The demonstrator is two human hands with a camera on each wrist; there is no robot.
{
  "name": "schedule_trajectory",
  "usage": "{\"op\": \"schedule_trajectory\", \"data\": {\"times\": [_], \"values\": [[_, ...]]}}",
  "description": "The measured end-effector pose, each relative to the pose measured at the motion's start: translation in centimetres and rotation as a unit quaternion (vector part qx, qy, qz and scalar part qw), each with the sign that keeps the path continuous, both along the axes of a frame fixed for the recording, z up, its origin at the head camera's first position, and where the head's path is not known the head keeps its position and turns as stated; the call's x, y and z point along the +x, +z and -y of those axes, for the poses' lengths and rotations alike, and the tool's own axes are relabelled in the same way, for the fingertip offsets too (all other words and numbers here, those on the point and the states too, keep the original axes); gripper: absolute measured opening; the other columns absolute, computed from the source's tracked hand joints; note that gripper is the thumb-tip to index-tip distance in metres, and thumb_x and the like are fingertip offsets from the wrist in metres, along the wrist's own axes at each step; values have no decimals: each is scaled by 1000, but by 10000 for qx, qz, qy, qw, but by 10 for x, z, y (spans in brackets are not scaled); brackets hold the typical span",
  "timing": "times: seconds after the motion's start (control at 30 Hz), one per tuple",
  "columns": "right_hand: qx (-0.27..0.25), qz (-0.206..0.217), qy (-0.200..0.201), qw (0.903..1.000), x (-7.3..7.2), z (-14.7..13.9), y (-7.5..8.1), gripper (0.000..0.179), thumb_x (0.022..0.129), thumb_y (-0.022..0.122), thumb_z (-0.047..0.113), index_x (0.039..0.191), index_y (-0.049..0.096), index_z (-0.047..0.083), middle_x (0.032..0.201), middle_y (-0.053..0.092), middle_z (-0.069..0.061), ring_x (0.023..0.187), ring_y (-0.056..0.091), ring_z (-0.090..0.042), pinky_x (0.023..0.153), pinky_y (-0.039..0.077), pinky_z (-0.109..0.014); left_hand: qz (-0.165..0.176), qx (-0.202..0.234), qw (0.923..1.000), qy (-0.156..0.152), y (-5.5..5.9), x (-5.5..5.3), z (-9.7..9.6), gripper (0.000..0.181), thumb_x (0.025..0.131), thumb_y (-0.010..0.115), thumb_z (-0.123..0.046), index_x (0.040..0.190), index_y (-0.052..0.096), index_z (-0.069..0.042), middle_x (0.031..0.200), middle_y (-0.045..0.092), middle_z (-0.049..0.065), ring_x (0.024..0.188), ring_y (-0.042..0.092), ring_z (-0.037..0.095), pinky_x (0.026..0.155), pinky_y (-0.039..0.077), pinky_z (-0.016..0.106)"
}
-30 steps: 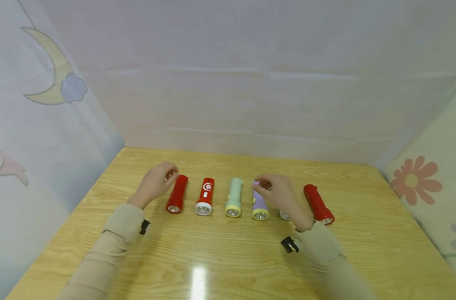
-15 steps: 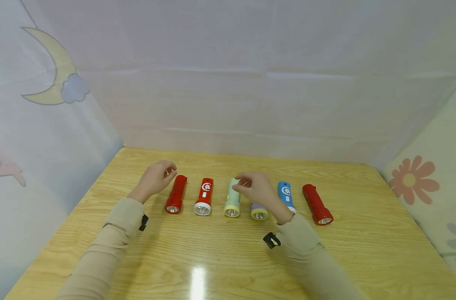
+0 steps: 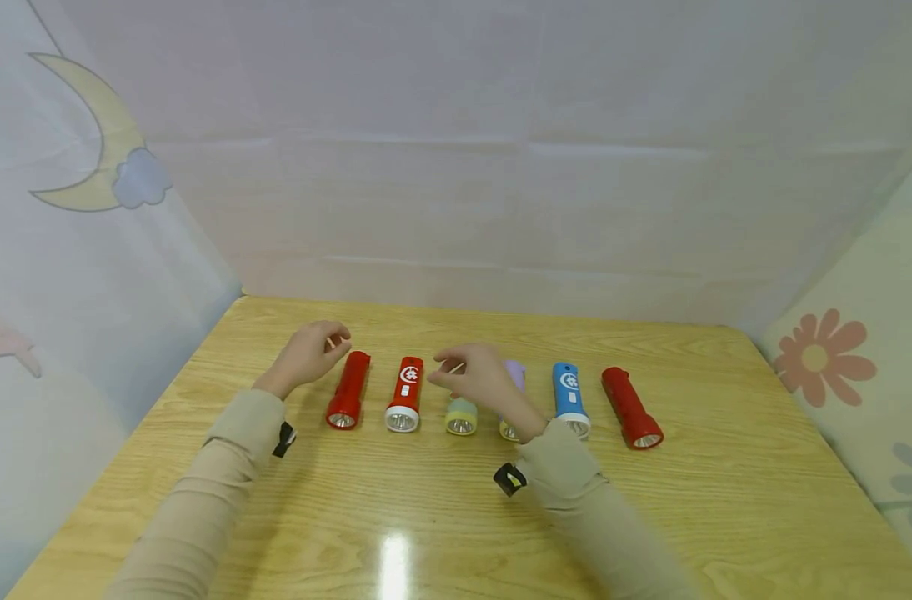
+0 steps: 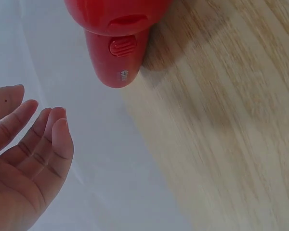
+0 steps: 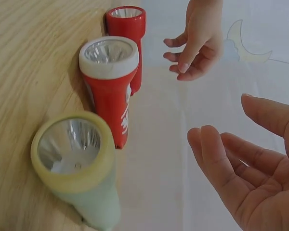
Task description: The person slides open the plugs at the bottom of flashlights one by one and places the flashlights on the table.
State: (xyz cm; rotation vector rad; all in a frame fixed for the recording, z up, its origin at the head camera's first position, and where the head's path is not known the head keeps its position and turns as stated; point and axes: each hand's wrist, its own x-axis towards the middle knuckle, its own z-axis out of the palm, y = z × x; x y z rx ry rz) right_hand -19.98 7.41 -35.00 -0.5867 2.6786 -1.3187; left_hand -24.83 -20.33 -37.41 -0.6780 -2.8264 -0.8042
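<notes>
Several flashlights lie in a row on the wooden table (image 3: 426, 500). My left hand (image 3: 306, 358), fingers loosely curved and holding nothing, hovers beside the plain red flashlight (image 3: 348, 392) at the row's left end. Over the mint flashlight (image 3: 461, 417) hangs my right hand (image 3: 478, 379), also holding nothing, its fingertips close to the red flashlight with a white head (image 3: 404, 396). That hand and wrist partly cover the mint one and the purple flashlight (image 3: 516, 375). In the right wrist view the relaxed fingers (image 5: 216, 163) stand apart from the mint flashlight's yellow rim.
Right of the purple one lie a blue flashlight (image 3: 570, 398) with a white head and another red flashlight (image 3: 632, 408), set at a slant. A pale cloth backdrop (image 3: 463, 208) rises behind the table and along both sides.
My right hand has moved left, from above the purple flashlight to above the mint one, uncovering the blue flashlight. The left hand has stayed nearly still. The flashlights keep their places.
</notes>
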Motion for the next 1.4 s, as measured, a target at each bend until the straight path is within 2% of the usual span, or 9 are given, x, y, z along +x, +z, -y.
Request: {"op": "schedule_trajectory", "data": {"times": [0.13, 0.3, 0.53, 0.77, 1.03, 1.2, 1.4], "values": [[-98, 92, 89, 9999, -1, 12, -1, 35, 82, 69, 16, 111, 62, -2, 88, 65, -10, 63, 64, -20, 53, 52, -25, 158, 52, 9999, 35, -2, -3, 3, 18, 89, 57, -8, 102, 60, 5, 93, 61, 17, 78, 58, 27, 71, 49, 41], [-225, 160, 294, 9992, -3, 25, -3, 38, 81, 69, 16, 111, 61, -6, 87, 65, -11, 61, 63, -17, 53, 52, -25, 367, 103, 9992, 97, -6, -6, 6, 21, 90, 56, -8, 105, 59, 6, 96, 60, 19, 79, 57, 28, 73, 48, 42], [251, -179, 442, 9985, -5, 44, -8, 34, 80, 70, 20, 106, 65, -2, 86, 67, -6, 76, 62, -17, 61, 47, -19, 454, 74, 9988, 162, -9, -8, 8, 22, 90, 56, -9, 106, 59, 6, 96, 61, 19, 80, 58, 29, 74, 48, 43], [711, -525, 535, 9947, -7, 60, -13, 31, 80, 69, 24, 102, 68, 2, 86, 67, -3, 78, 61, -14, 66, 46, -20, 518, 24, 9985, 165, -10, -9, 7, 23, 90, 55, -10, 106, 59, 6, 96, 61, 19, 81, 58, 31, 75, 48, 44], [807, -315, 613, 9943, -7, 76, -11, 34, 81, 69, 27, 103, 67, 1, 90, 66, -6, 80, 59, -14, 67, 45, -20, 562, -37, 9983, 156, -12, -11, 9, 21, 89, 55, -7, 103, 58, 8, 94, 61, 20, 82, 58, 32, 75, 48, 45], [608, -69, 621, 9962, -8, 86, -13, 34, 81, 70, 25, 103, 67, -1, 93, 66, -7, 80, 58, -14, 66, 45, -19, 647, -67, 9978, 134, -12, -13, 10, 23, 90, 55, -8, 105, 58, 9, 94, 61, 21, 83, 58, 33, 75, 48, 46], [748, 11, 446, 9962, -11, 95, -19, 37, 81, 69, 26, 105, 66, -2, 94, 66, -8, 79, 58, -13, 64, 45, -18, 692, -55, 9975, 118, -14, -15, 8, 26, 90, 54, -10, 106, 58, 10, 94, 61, 21, 81, 59, 33, 73, 49, 45]]}}
